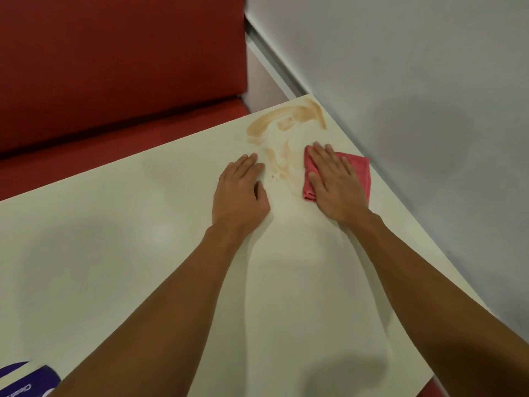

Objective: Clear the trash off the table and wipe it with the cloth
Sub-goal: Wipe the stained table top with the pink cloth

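A folded pink cloth lies near the far right corner of the cream table. My right hand presses flat on the cloth with straight fingers. Just left of it, my left hand rests palm down on the bare tabletop. A smeared brown stain spreads across the far corner, beyond both hands, with fainter streaks running down between them.
A red bench seat and its red backrest stand behind the table's far edge. A grey wall runs along the table's right side. A purple and white package shows at the bottom left corner.
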Motion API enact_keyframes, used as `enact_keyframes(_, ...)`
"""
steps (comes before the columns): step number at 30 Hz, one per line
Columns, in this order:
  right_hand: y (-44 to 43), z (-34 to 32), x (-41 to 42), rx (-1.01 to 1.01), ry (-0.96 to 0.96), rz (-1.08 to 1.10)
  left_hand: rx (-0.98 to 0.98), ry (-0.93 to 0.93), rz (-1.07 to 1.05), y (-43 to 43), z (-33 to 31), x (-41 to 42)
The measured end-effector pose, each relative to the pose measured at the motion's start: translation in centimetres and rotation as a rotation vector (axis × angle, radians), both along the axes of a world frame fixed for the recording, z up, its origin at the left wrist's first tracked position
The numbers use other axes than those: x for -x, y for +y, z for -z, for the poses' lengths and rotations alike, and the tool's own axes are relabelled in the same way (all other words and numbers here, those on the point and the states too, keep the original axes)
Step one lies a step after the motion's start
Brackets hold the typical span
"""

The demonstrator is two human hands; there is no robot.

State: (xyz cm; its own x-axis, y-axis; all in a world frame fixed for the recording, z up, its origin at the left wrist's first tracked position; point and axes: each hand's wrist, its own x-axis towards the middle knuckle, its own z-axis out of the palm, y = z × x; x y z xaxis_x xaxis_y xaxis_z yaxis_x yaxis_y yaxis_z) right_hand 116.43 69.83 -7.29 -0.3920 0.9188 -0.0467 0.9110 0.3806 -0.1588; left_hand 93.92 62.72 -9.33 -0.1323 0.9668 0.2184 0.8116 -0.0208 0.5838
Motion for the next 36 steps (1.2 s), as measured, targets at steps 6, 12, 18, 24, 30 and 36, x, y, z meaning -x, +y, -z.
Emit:
enact_keyframes(6,1.4,-0.1,5.2,-0.003,-0.013,0.217,-0.025,0.047,0.046,-0.4,0.4,1.6)
enact_keyframes(12,-6.3,-0.2,0.6,-0.011,-0.003,0.040,-0.035,0.038,0.052,-0.9,0.1,1.6)
enact_keyframes(18,-1.4,-0.3,5.5,-0.002,-0.017,0.369,-0.053,0.026,0.040,-0.8,0.1,1.5)
enact_keyframes(24,-9.0,-0.1,2.5,-0.005,-0.008,0.087,-0.039,0.024,0.057,-0.8,0.1,1.8)
enact_keyframes(30,-3.9,-0.1,5.8,0.005,0.008,0.508,-0.009,0.006,0.046,-0.8,-0.2,1.8)
enact_keyframes(36,-11.0,0.0,3.3,0.007,-0.005,0.136,-0.007,0.002,0.059,-1.0,-0.5,1.8)
